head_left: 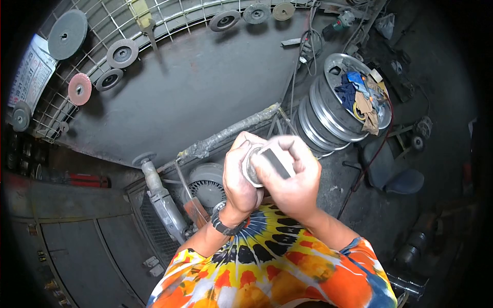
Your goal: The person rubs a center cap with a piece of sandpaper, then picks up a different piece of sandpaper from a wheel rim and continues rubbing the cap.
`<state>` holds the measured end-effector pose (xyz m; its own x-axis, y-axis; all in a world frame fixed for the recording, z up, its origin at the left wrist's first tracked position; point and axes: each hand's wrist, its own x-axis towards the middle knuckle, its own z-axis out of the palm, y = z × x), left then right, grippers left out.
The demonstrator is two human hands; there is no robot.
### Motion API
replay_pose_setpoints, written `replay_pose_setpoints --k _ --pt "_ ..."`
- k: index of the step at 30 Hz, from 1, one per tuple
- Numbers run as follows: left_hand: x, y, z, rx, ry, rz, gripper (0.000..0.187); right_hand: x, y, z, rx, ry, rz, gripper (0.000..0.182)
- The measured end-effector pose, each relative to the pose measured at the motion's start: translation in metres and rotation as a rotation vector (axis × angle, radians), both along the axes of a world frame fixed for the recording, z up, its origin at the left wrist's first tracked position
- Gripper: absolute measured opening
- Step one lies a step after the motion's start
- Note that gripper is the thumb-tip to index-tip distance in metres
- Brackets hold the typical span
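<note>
Round metal part [250, 167], silvery-grey, ring or disc shaped with a rounded rim; held up in front of the chest, mostly covered by fingers, only its left edge showing; flat dark grey strip [276, 162] lies across its face, pale along one edge, tilted diagonally from upper left to lower right; exact type unclear.

Your left hand [241, 177] and right hand [290, 179] close on a small round metal part [250, 167] with a dull silver edge, and a matt dark strip [276, 163] lies across it. Your shirt [277, 267] is soft dyed cloth. You see an angle grinder [162, 197] coated in rough grey dust. The stacked wheel rims [328, 110] are glossy bare metal, with crumpled cloth rags [359, 95] inside. The abrasive discs [67, 35] on the wire rack [102, 51] look coarse and matt.
</note>
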<state>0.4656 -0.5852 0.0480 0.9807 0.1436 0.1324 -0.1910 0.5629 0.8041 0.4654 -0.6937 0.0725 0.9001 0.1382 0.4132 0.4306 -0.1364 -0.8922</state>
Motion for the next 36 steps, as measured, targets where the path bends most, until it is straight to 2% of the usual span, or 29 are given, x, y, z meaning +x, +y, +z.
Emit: replay_pose_setpoints --k 2,3,4,6,7,8,10,11,14,15,16,17,19,20,21,22,24,25,26,28,29,30,32,36 --pt "0.001 -0.002 -0.005 -0.330 0.016 -0.081 0.035 0.002 0.005 0.004 0.253 0.240 0.006 0.025" --pt "-0.001 0.002 0.001 -0.173 0.013 -0.079 0.035 -0.001 0.004 -0.005 0.164 0.110 -0.031 0.025" --pt "0.000 0.002 0.001 -0.172 0.011 -0.079 0.035 0.000 0.003 -0.007 0.165 0.108 -0.030 0.025" --pt "0.001 0.002 -0.001 -0.081 0.002 -0.032 0.034 -0.002 -0.001 -0.009 0.008 -0.018 -0.058 0.025" --pt "0.000 0.001 -0.001 -0.109 0.033 -0.033 0.034 0.000 -0.001 -0.005 0.051 0.109 -0.021 0.025" --pt "0.000 0.000 -0.001 -0.110 0.032 -0.036 0.034 -0.001 0.000 -0.002 0.051 0.107 -0.024 0.025" --pt "0.000 0.001 -0.001 -0.213 -0.003 -0.068 0.034 -0.002 0.005 0.001 0.214 0.189 -0.014 0.024" --pt "0.000 0.002 0.000 -0.213 -0.003 -0.068 0.034 -0.003 0.005 -0.003 0.128 0.040 -0.042 0.022" --pt "-0.001 0.002 0.001 -0.095 0.032 -0.033 0.034 -0.002 0.000 -0.003 0.049 0.011 -0.018 0.021" --pt "0.000 0.000 -0.004 -0.230 0.033 -0.053 0.034 0.001 0.005 0.005 0.205 0.152 -0.032 0.021" --pt "0.000 -0.001 -0.005 -0.364 0.033 -0.071 0.034 0.004 0.004 0.004 0.250 0.188 -0.013 0.021" --pt "0.000 0.000 0.000 -0.175 -0.008 -0.034 0.034 0.000 0.005 0.000 0.148 0.090 -0.040 0.020" --pt "0.000 0.005 0.001 -0.142 0.006 -0.030 0.034 -0.011 0.003 -0.005 -0.030 -0.003 -0.036 0.019" --pt "-0.002 0.005 0.000 -0.110 0.026 -0.032 0.034 -0.007 0.004 -0.002 -0.031 0.001 -0.036 0.019" --pt "-0.001 0.000 -0.003 -0.231 0.014 -0.010 0.035 0.000 0.007 0.003 0.123 0.118 -0.024 0.020" --pt "-0.002 -0.001 -0.003 -0.231 0.016 -0.013 0.035 0.003 0.008 0.006 0.280 0.231 -0.013 0.021" --pt "-0.003 0.003 -0.001 -0.173 0.039 -0.038 0.035 -0.002 0.007 -0.005 0.089 -0.014 -0.053 0.019" --pt "-0.004 0.008 0.001 -0.033 0.050 -0.036 0.034 -0.005 0.006 -0.005 0.020 -0.043 -0.045 0.019" --pt "-0.004 0.006 -0.001 -0.033 0.055 -0.037 0.034 -0.007 0.005 -0.004 -0.049 -0.066 -0.040 0.019" --pt "-0.002 0.000 -0.005 -0.365 0.035 -0.055 0.035 0.003 0.006 0.001 0.181 0.171 -0.018 0.020" --pt "-0.002 0.001 -0.005 -0.312 0.036 -0.036 0.034 0.002 0.007 0.003 0.144 0.135 -0.040 0.020" --pt "-0.001 0.003 -0.002 -0.310 0.032 -0.037 0.034 0.001 0.009 -0.006 0.049 -0.010 -0.079 0.020" --pt "-0.005 0.006 0.003 -0.078 0.049 -0.020 0.035 -0.010 0.006 -0.007 -0.027 -0.002 -0.049 0.019" --pt "-0.004 0.002 -0.003 -0.222 0.022 -0.030 0.036 0.002 0.006 -0.004 0.132 0.137 -0.024 0.020"
